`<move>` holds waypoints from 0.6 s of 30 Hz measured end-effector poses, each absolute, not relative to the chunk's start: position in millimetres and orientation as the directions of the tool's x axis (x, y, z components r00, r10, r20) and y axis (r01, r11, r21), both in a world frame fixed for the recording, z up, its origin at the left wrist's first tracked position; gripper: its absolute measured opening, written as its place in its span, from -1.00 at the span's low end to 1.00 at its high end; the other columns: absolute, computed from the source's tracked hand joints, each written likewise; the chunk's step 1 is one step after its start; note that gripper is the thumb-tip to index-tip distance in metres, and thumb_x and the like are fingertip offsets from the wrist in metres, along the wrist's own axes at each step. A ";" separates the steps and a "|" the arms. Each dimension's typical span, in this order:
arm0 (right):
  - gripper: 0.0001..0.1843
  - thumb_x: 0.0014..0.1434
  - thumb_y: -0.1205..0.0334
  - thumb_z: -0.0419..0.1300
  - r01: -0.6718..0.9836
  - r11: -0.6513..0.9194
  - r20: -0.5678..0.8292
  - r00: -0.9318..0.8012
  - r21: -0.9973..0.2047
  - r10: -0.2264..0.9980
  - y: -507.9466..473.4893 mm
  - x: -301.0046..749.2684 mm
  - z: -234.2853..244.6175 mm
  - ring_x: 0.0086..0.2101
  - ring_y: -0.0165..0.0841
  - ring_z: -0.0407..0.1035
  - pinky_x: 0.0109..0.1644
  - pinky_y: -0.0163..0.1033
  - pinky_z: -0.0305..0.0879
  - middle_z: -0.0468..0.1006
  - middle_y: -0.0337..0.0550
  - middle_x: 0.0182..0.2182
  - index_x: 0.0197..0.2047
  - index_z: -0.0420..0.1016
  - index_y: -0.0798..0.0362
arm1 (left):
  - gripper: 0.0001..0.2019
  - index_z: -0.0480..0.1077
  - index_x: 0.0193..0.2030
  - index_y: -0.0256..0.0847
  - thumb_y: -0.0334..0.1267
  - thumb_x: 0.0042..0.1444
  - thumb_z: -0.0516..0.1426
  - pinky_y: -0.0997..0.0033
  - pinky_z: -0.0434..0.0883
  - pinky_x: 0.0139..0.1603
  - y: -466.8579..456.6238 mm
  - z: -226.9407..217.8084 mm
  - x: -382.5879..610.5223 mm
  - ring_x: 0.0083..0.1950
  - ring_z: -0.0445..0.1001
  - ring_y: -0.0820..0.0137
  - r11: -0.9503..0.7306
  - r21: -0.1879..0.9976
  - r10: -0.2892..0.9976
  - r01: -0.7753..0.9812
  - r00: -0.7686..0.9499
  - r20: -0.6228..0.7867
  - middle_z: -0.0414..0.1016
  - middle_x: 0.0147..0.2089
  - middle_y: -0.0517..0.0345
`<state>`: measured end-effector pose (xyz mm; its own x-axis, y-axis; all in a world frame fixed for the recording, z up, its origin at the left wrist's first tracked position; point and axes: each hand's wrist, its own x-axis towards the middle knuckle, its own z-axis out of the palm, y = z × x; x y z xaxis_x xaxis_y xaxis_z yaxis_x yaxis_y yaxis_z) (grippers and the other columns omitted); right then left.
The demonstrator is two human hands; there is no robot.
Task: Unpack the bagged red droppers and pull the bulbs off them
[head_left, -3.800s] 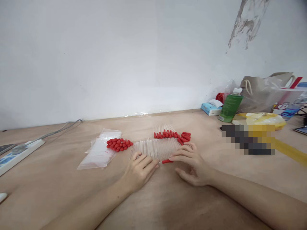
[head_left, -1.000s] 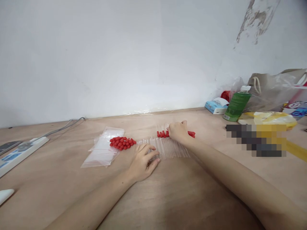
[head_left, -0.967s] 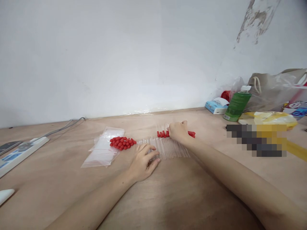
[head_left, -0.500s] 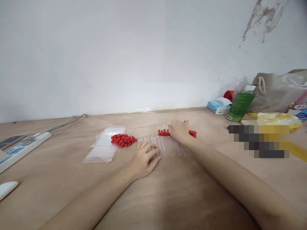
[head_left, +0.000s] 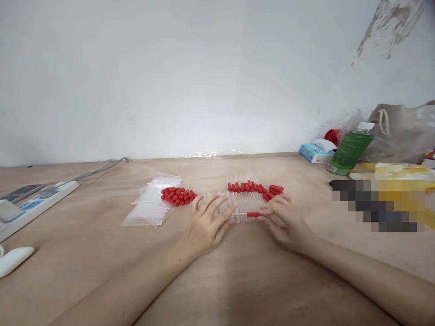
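Observation:
A row of clear thin tubes lies on the wooden table. My left hand rests on the row's left end with its fingers spread flat over the tubes. My right hand is at the row's right end, its fingertips pinching a red-capped tube. Behind the row lie several tubes with red caps. A heap of loose red caps sits to the left, on the edge of clear plastic bags.
A white power strip with a grey cable lies far left, a white object nearer the front. At the right stand a green bottle, a blue tissue pack, plastic bags and yellow packaging.
My right hand has come back from the capped tubes at the rear to the near right end of the row, now pinching a red-capped tube. My left hand stayed on the tubes.

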<state>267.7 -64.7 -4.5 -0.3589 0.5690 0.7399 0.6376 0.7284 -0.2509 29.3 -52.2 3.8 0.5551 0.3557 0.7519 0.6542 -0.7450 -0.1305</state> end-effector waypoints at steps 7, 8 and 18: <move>-0.88 0.07 0.21 0.16 0.672 0.733 0.753 -0.426 -0.108 0.501 -76.0 256.9 -10.9 -0.35 -0.37 0.29 -0.14 -0.15 0.05 0.50 -0.21 -0.43 -0.28 0.40 0.02 | -0.87 0.39 -0.19 -0.14 -0.31 0.13 0.07 0.24 0.08 -0.12 -56.7 -1.5 30.7 -0.37 0.31 0.45 -0.792 -0.156 0.340 0.591 0.638 0.691 0.42 -0.47 0.26; -0.87 0.07 0.20 0.16 0.682 0.726 0.754 -0.433 -0.083 0.493 -75.5 255.6 -9.8 -0.35 -0.38 0.28 -0.14 -0.15 0.04 0.50 -0.22 -0.44 -0.28 0.42 0.02 | -0.88 0.39 -0.20 -0.15 -0.31 0.13 0.07 0.23 0.07 -0.12 -56.7 -1.4 30.3 -0.37 0.30 0.45 -0.795 -0.155 0.344 0.586 0.647 0.681 0.42 -0.47 0.25; -0.91 0.08 0.28 0.15 0.636 0.772 0.730 -0.529 0.003 0.433 -78.0 261.9 -14.3 -0.46 -0.42 0.20 -0.14 -0.14 0.07 0.40 -0.29 -0.60 -0.35 0.49 -0.02 | -0.87 0.41 -0.36 -0.20 -0.31 0.13 0.04 0.25 0.06 -0.22 -64.3 6.4 27.0 -0.41 0.24 0.44 -0.818 -0.170 0.343 0.550 0.703 0.623 0.34 -0.56 0.24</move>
<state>261.9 -78.0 -14.3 -0.5286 0.4331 0.7301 0.6359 0.7718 0.0026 27.0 -64.3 6.4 0.7033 0.3430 0.6227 0.5496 -0.8179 -0.1701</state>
